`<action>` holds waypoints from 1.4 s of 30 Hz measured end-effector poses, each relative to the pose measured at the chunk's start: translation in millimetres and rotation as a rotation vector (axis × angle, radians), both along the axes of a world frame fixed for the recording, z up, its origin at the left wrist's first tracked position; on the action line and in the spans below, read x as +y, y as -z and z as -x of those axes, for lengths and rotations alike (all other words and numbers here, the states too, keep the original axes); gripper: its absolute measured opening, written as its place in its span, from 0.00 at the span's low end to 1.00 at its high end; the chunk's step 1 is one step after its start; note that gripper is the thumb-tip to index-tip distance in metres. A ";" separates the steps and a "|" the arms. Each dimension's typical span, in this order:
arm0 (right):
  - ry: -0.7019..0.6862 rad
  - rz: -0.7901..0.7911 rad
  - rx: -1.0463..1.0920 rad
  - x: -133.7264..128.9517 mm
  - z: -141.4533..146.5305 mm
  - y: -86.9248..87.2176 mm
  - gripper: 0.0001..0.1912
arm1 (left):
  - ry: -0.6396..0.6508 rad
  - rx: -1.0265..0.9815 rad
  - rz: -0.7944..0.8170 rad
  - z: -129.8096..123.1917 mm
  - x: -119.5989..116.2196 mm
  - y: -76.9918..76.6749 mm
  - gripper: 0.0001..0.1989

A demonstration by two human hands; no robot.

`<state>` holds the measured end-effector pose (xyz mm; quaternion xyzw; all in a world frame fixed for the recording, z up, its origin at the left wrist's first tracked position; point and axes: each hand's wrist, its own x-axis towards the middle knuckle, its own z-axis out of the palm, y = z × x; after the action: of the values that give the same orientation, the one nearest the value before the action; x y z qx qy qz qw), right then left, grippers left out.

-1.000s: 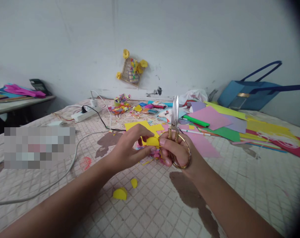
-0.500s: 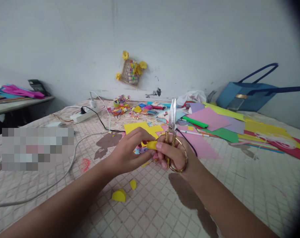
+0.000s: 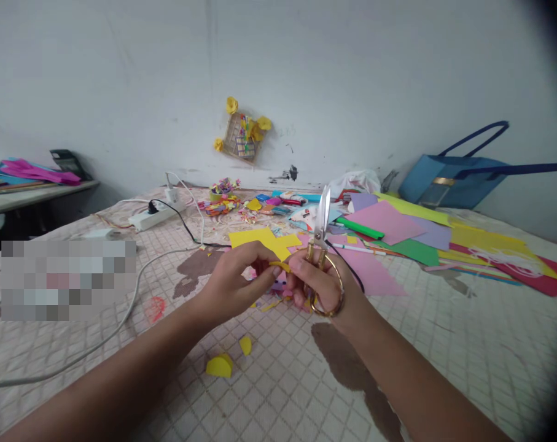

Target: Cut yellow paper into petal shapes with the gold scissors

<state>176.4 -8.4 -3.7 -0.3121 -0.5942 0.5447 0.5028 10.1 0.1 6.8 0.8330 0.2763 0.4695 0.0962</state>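
Observation:
Between the fingertips of my left hand (image 3: 241,276) is a small yellow paper piece (image 3: 280,266), seen nearly edge-on. My right hand (image 3: 317,279) keeps a pair of gold-handled scissors (image 3: 322,227) in its grip, blades pointing up and nearly together, and its fingertips meet the right end of the yellow piece. Below my hands, two cut yellow paper pieces, a larger one (image 3: 220,366) and a smaller one (image 3: 245,345), lie on the patterned tablecloth (image 3: 260,405). Behind my fingers are colourful scraps, partly hidden, and yellow paper sheets (image 3: 250,238).
Coloured paper sheets (image 3: 386,220) spread over the right side, with a blue bag (image 3: 453,181) behind. At left stand a white power strip (image 3: 156,216) and a cable (image 3: 137,288). A small bowl of scraps (image 3: 222,191) sits near the wall.
The yellow paper piece has turned from showing its face to nearly edge-on. My left thumb now lies over it. The scissors stay in my right hand, and the view has shifted slightly.

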 end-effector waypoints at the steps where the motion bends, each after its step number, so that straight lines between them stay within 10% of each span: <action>1: 0.004 0.002 0.000 0.2 0.0 -0.3 0.16 | 0.001 -0.009 -0.001 0.1 0.1 0.3 0.02; 21: -0.038 0.021 -0.012 0.3 -1.7 2.0 0.12 | -0.035 0.051 -0.140 0.9 3.9 2.9 0.10; 42: 0.029 -0.015 -0.072 -3.6 0.8 -2.6 0.10 | -0.016 -0.059 0.270 -0.9 0.4 1.0 0.13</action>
<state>175.6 -12.0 -1.1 -0.3362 -0.6115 0.5214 0.4911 11.0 0.6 5.8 0.7961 0.3406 0.4531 0.2119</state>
